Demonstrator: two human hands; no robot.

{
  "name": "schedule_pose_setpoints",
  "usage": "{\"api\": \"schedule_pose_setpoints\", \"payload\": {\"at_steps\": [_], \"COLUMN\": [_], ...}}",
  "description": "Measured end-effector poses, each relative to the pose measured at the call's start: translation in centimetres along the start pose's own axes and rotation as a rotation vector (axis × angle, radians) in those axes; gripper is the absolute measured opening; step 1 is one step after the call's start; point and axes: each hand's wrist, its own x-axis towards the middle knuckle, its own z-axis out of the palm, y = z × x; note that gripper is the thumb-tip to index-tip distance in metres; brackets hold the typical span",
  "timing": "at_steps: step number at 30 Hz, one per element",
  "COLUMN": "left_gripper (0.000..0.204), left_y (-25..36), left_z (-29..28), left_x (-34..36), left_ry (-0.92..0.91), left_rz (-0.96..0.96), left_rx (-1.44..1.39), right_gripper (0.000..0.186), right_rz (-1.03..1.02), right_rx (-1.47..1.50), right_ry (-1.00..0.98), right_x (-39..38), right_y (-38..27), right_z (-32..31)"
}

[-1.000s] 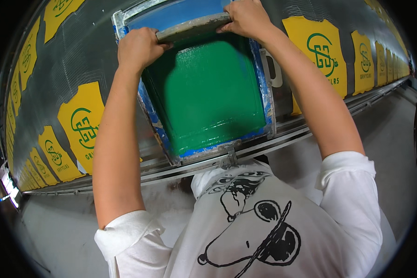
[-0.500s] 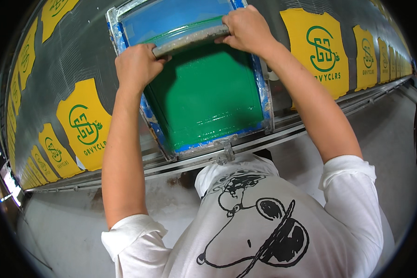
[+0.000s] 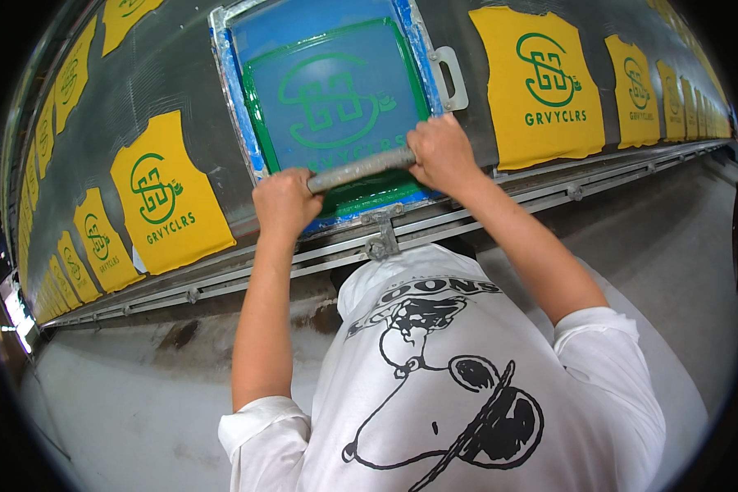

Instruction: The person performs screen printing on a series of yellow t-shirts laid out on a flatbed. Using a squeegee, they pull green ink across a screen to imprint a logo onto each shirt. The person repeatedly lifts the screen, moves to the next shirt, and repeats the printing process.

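Both my hands are closed round a squeegee [image 3: 362, 170], one at each end. My left hand [image 3: 287, 199] grips its left end, and my right hand [image 3: 444, 154] its right end. The squeegee sits near the close end of a screen printing frame [image 3: 239, 98] edged with blue tape. Beyond it, the bluish mesh [image 3: 262, 78] shows a green design with lettering. Wet green ink [image 3: 369, 197] lies along the near side of the squeegee, and a green border rings the mesh. What lies beneath the frame is hidden.
The frame rests on a long dark table [image 3: 209, 107]. Yellow garment pieces with green prints lie on both sides, the nearest being a left piece [image 3: 170, 193] and a right piece [image 3: 541, 86]. A metal rail [image 3: 303, 261] runs along the near edge, with a clamp [image 3: 380, 234] at the frame.
My hands have pulled the squeegee toward me, from the screen's far part to its near end. The green ink that covered the mesh has been drawn along, and the design now shows.
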Motion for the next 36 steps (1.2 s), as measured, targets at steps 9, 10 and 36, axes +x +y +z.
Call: {"api": "schedule_pose_setpoints", "payload": {"at_steps": [9, 10, 36], "left_gripper": [0.034, 0.036, 0.048], "left_y": [1.7, 2.0, 0.1], "left_z": [1.7, 1.5, -3.9], "left_x": [-5.3, -5.5, 9.4], "left_ry": [0.096, 0.046, -0.043], "left_rz": [0.045, 0.003, 0.228], "left_rx": [0.005, -0.047, -0.002], "right_gripper": [0.054, 0.056, 0.042], "right_rz": [0.039, 0.107, 0.829], "right_rx": [0.258, 0.314, 0.564], "right_ry": [0.017, 0.059, 0.575], "right_x": [-5.9, -5.8, 6.5], "right_y": [-2.4, -1.8, 9.5], "right_z": [-0.1, -0.2, 2.8]}}
